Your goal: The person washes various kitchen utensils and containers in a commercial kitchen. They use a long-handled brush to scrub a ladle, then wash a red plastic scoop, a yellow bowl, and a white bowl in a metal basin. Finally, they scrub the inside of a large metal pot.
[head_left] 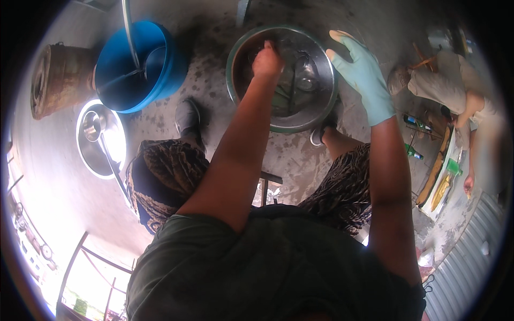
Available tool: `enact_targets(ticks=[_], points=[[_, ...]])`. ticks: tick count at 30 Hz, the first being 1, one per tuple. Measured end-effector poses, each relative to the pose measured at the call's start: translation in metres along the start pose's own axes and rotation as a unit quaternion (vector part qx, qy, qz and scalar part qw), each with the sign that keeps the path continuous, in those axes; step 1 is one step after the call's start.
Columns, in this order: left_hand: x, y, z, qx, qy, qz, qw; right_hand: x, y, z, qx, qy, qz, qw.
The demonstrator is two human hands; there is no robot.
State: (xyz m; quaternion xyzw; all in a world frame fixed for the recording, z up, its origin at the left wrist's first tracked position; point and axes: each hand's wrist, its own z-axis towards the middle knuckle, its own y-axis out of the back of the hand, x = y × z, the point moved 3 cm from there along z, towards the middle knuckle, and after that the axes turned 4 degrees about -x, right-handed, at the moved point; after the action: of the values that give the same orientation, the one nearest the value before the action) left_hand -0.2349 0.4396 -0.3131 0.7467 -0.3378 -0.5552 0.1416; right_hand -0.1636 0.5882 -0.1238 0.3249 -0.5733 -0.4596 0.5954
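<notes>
A round metal basin (295, 122) with a green outer rim stands on the floor between my feet. Water and submerged things fill its bottom, too unclear to name. My left hand (268, 60), bare, reaches into the basin with its fingers curled; whether it grips anything is hidden. Just beyond the basin's right rim, my right hand (357, 68) is raised in a light blue rubber glove, thumb and fingers apart, holding nothing.
At the left are a blue plastic tub (160, 86) with a metal pipe, a rusty drum (66, 78) and a metal bowl (90, 160) holding a ladle. At right, another person (466, 90) is near green bottles (413, 151). Corrugated sheet (470, 257) lies lower right.
</notes>
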Motion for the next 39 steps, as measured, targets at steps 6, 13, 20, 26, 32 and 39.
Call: enact_targets(ticks=[6, 13, 20, 26, 32, 39], points=[[-0.006, -0.014, -0.008, 0.119, -0.043, 0.073, 0.989, -0.010, -0.002, -0.004, 0.019, -0.024, 0.016, 0.999], [-0.008, 0.015, 0.001, -0.013, -0.021, -0.017, 1.000, -0.001, 0.000, -0.003, 0.019, -0.023, 0.016, 0.999], [-0.002, 0.007, 0.002, -0.026, -0.033, -0.035, 0.999, -0.002, -0.003, 0.002, 0.032, -0.022, 0.010, 0.999], [-0.005, 0.009, 0.009, -0.033, -0.053, -0.034, 0.997, -0.003, -0.003, 0.002, 0.032, -0.015, 0.016, 0.999], [-0.004, 0.011, 0.013, -0.032, -0.033, -0.036, 0.998, -0.003, -0.005, 0.004, 0.037, -0.012, 0.011, 0.999], [-0.010, 0.014, 0.011, -0.016, -0.071, 0.003, 0.997, -0.002, -0.004, 0.001, 0.040, -0.025, 0.005, 0.999]])
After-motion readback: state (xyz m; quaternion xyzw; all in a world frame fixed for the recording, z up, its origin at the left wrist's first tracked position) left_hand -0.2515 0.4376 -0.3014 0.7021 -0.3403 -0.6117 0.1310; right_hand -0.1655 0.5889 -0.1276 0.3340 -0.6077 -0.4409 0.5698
